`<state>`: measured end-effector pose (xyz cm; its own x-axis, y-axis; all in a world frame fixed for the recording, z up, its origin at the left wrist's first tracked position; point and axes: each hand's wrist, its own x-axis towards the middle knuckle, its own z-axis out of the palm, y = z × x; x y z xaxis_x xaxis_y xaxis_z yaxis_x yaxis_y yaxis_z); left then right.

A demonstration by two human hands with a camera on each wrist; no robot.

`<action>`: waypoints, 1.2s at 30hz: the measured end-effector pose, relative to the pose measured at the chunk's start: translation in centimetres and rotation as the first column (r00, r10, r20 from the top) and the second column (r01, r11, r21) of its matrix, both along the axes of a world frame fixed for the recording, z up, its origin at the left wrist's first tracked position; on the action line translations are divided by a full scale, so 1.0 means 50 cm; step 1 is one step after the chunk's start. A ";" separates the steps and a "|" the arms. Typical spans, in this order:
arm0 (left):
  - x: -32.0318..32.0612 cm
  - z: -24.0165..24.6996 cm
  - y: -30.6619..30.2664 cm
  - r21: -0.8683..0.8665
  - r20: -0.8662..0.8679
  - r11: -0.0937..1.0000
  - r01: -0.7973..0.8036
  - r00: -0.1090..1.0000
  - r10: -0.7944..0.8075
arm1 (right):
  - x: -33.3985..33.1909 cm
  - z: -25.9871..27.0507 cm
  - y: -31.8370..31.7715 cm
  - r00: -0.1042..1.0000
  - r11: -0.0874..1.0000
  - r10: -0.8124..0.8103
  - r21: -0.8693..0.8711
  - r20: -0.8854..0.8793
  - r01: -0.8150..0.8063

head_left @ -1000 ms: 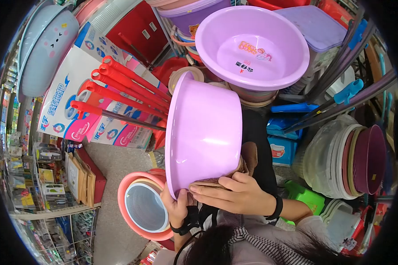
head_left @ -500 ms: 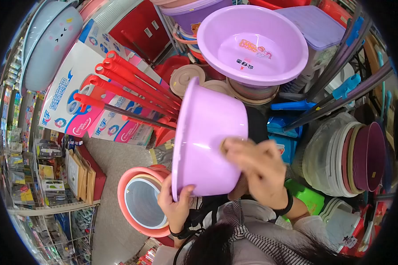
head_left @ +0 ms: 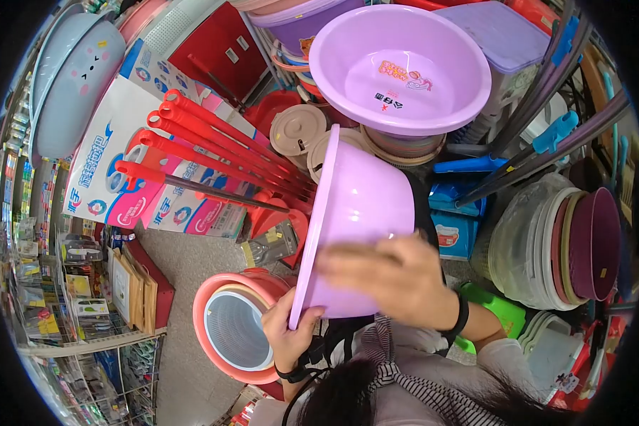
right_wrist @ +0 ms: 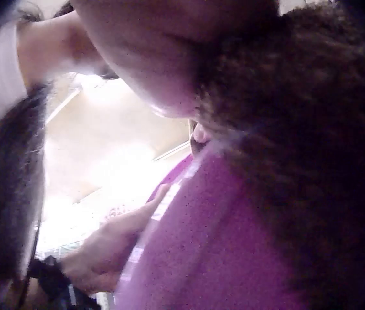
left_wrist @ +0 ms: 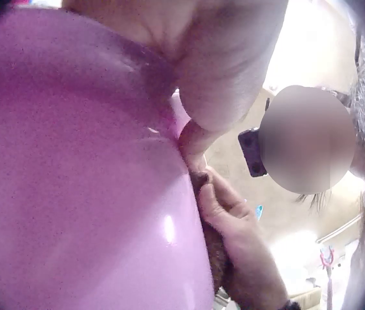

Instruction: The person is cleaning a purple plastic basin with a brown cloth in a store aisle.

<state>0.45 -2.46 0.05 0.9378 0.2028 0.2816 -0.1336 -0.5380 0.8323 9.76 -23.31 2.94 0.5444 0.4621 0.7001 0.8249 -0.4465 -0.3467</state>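
A light purple basin [head_left: 366, 206] stands tipped on its side in front of the person, rim to the left. The left hand [head_left: 289, 337] grips the lower rim, thumb on one side. Blurred, the right hand [head_left: 397, 280] lies across the basin's outer wall. In the left wrist view, the right hand [left_wrist: 237, 236] pinches a brown fuzzy cloth [left_wrist: 216, 255] at the wall of the basin [left_wrist: 92, 181]. The right wrist view has the cloth [right_wrist: 299, 129] close up, and the left hand [right_wrist: 114, 248] at the basin's rim. In the head view the cloth is mostly hidden.
Another purple basin [head_left: 397, 64] rests on a stack behind. Red-handled poles [head_left: 220, 145] lean at the left by printed boxes [head_left: 106, 156]. Nested baskets [head_left: 238, 330] stand at lower left, stacked basins [head_left: 593, 248] at right, a green stool [head_left: 497, 312] at lower right.
The held basin has shifted right and stands more edge-on. My right hand went from the basin's lower edge up onto its outer wall, then left towards the rim. My left hand stays on the rim.
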 end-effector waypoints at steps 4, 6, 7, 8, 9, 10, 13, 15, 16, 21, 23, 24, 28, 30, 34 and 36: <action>0.000 -0.005 -0.001 -0.028 -0.001 0.999 -0.015 1.000 0.015 | 0.050 -0.002 -0.001 0.976 0.969 -0.116 0.195 -0.183 0.152; -0.004 -0.010 0.014 -0.017 0.007 0.999 -0.033 0.999 0.033 | 0.023 -0.013 0.001 0.991 0.985 -0.044 0.158 -0.123 0.063; -0.007 -0.014 0.023 -0.012 0.012 0.999 -0.052 0.999 0.052 | 0.011 -0.021 -0.004 0.996 0.992 0.025 0.128 -0.085 -0.014; -0.008 -0.020 0.032 -0.011 0.012 0.999 -0.051 0.999 0.051 | -0.001 -0.022 -0.004 0.996 0.992 0.024 0.128 -0.084 -0.013; -0.008 -0.026 0.043 -0.018 0.035 0.999 -0.036 0.999 0.037 | -0.013 -0.021 -0.005 0.997 0.994 0.019 0.112 -0.076 -0.010; -0.009 -0.030 0.047 -0.025 0.058 0.999 -0.022 0.998 0.023 | -0.018 -0.020 -0.006 0.998 0.995 0.014 0.095 -0.068 -0.008; -0.015 -0.039 0.044 -0.029 0.065 0.999 -0.022 0.998 0.024 | 0.025 -0.038 -0.020 0.988 0.983 -0.086 0.153 -0.126 0.105; -0.017 -0.043 0.047 -0.031 0.053 0.999 -0.037 0.998 0.039 | 0.039 -0.032 -0.028 0.954 0.953 -0.145 0.221 -0.263 0.206; -0.015 -0.045 0.050 -0.043 0.084 0.997 -0.068 0.994 0.072 | 0.034 -0.032 -0.028 0.954 0.953 -0.149 0.220 -0.261 0.209; -0.010 -0.074 0.101 -0.066 0.107 0.980 -0.190 0.975 0.196 | -0.037 -0.050 0.003 0.959 0.966 0.232 0.157 -0.161 -0.207; 0.002 -0.067 0.089 -0.119 0.104 0.975 -0.190 0.974 0.203 | -0.034 -0.051 0.009 0.972 0.970 0.202 0.163 -0.121 -0.181; 0.000 -0.064 0.087 -0.170 0.099 0.966 -0.193 0.972 0.211 | -0.021 -0.056 0.008 0.979 0.974 0.166 0.173 -0.118 -0.144; -0.014 -0.072 0.107 -0.165 0.024 0.970 -0.177 0.983 0.184 | 0.001 -0.063 0.032 0.980 0.964 0.040 0.266 -0.196 0.015; -0.013 -0.071 0.108 -0.209 0.065 0.964 -0.163 0.981 0.180 | -0.014 -0.071 0.035 0.980 0.965 0.044 0.262 -0.194 0.008; -0.032 -0.070 0.125 -0.258 -0.017 0.948 -0.187 0.982 0.189 | -0.032 -0.080 0.028 0.981 0.968 0.082 0.248 -0.178 -0.036; -0.039 -0.050 0.130 -0.322 -0.104 0.940 -0.115 0.991 0.085 | -0.038 -0.079 0.023 0.979 0.973 0.100 0.221 -0.179 -0.059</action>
<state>-1.50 4.02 -2.45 0.9259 0.3638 0.1020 -0.0119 -0.2415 0.9703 7.85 -22.17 -1.01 0.6428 0.3604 0.6760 0.7658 -0.2805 -0.5787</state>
